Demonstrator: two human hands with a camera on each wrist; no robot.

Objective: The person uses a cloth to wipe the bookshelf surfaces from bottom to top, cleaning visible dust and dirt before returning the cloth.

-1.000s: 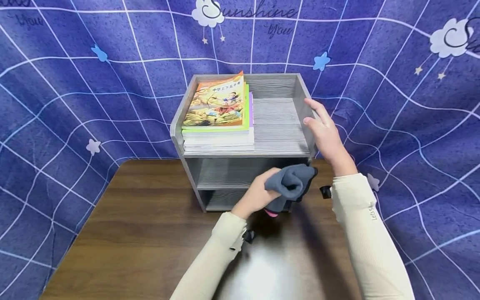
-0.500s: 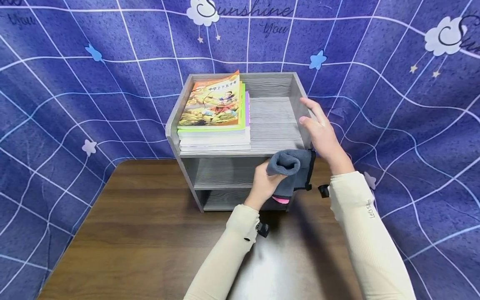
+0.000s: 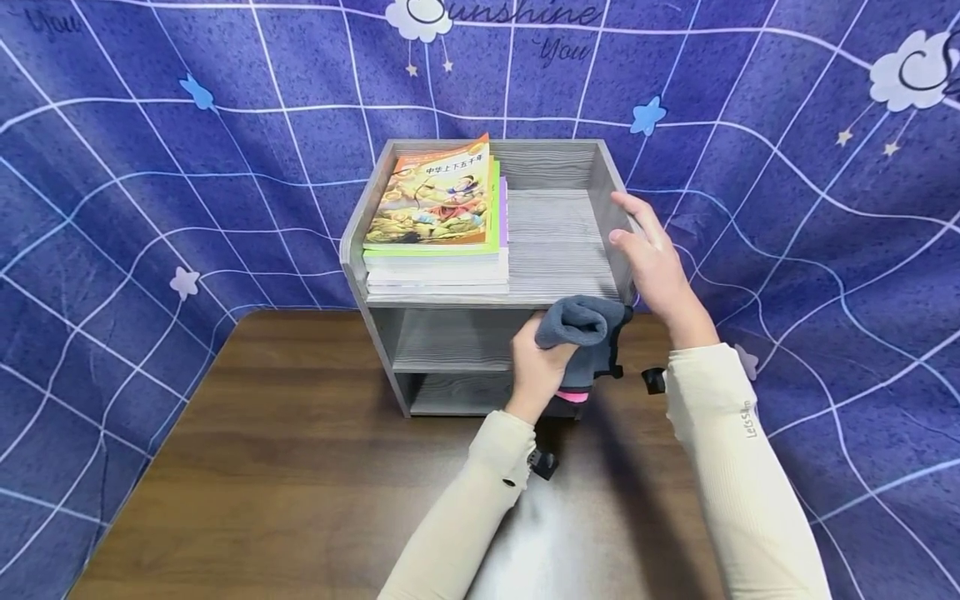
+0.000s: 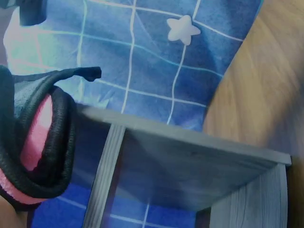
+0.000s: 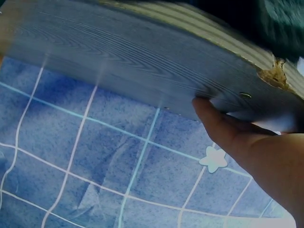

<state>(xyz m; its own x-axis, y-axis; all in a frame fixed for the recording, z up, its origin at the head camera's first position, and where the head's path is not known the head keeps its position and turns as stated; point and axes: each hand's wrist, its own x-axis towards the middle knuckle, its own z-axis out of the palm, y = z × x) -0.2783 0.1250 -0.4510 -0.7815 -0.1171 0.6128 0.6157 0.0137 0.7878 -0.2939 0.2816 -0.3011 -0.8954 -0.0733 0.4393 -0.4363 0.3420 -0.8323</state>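
Note:
My left hand grips a folded grey cloth with black edging. It holds the cloth against the front right of a small grey wood-grain shelf, just below the top board. A pink layer shows at the cloth's lower end, and in the left wrist view the folded cloth appears pink between its black edges. My right hand holds the shelf's right side panel, thumb on the inner side. From outside, the right wrist view shows that panel with fingers against it.
A stack of books, an orange illustrated one uppermost, lies on the left of the shelf's top. Two lower compartments face forward. The shelf stands on a brown wooden table, with a blue patterned curtain behind and at both sides.
My left hand has moved up and slightly right with the cloth, from below the top board's front edge to right against it. My right hand keeps its hold on the side panel.

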